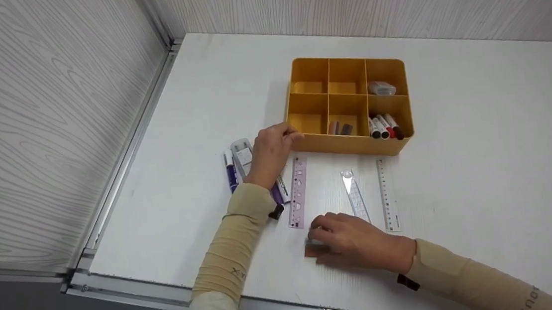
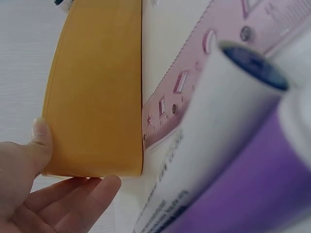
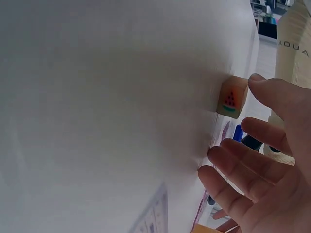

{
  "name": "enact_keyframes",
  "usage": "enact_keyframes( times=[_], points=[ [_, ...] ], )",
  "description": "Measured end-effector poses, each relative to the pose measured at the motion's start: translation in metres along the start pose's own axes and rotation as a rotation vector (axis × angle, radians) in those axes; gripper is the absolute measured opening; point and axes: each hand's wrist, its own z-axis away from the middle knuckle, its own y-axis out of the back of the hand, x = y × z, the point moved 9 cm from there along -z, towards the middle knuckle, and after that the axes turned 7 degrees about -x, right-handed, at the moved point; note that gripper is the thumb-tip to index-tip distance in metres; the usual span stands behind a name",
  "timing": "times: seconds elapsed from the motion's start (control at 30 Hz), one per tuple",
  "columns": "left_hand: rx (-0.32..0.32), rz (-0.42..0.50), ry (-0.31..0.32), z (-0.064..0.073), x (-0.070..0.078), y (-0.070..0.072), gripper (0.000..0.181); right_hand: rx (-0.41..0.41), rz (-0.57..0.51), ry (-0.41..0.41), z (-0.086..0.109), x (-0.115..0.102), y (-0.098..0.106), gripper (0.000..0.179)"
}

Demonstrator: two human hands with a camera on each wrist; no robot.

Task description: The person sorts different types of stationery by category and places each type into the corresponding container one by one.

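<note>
My left hand (image 1: 271, 153) holds the near left corner of a yellow organizer box (image 1: 345, 143), with the thumb at its rim and the fingers against its side in the left wrist view. Toward the table's front edge, my right hand (image 1: 348, 241) has its fingers spread and loosely bent. Its thumb is at a small eraser-like block (image 3: 232, 98) printed with a watermelon slice; whether they touch I cannot tell. The fingers do not close round the block. Partly covered by the right hand in the head view is a clear folding-type ruler (image 1: 354, 193).
A pink stencil ruler (image 1: 298, 193) and a clear straight ruler (image 1: 388, 195) lie before the box. Left of them are a purple marker (image 1: 231, 171), a grey case (image 1: 242, 154) and more pens partly under the left arm. Box compartments hold markers (image 1: 384, 128), small blocks (image 1: 346, 129) and a clear packet (image 1: 382, 88).
</note>
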Motion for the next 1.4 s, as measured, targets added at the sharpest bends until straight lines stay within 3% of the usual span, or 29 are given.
enact_keyframes(
  times=[0.27,0.63,0.8,1.1,1.4],
  points=[
    [-0.033,0.028,0.048,0.000,-0.003,-0.003,0.025,-0.004,0.032,0.022,0.000,-0.006,-0.006,0.029],
    [-0.004,-0.010,0.003,0.001,0.000,-0.003,0.023,0.004,0.005,0.049,-0.002,-0.010,-0.006,0.017],
    [0.008,-0.008,-0.011,0.002,0.001,-0.002,0.023,0.059,0.017,0.072,-0.002,-0.007,0.004,0.017],
    [-0.008,-0.009,0.019,0.000,0.000,0.000,0.024,0.098,0.037,0.066,-0.004,0.001,0.026,0.018],
    [-0.007,0.002,0.033,0.000,-0.001,-0.002,0.023,0.128,0.062,-0.018,-0.002,0.020,0.055,0.021]
  ],
)
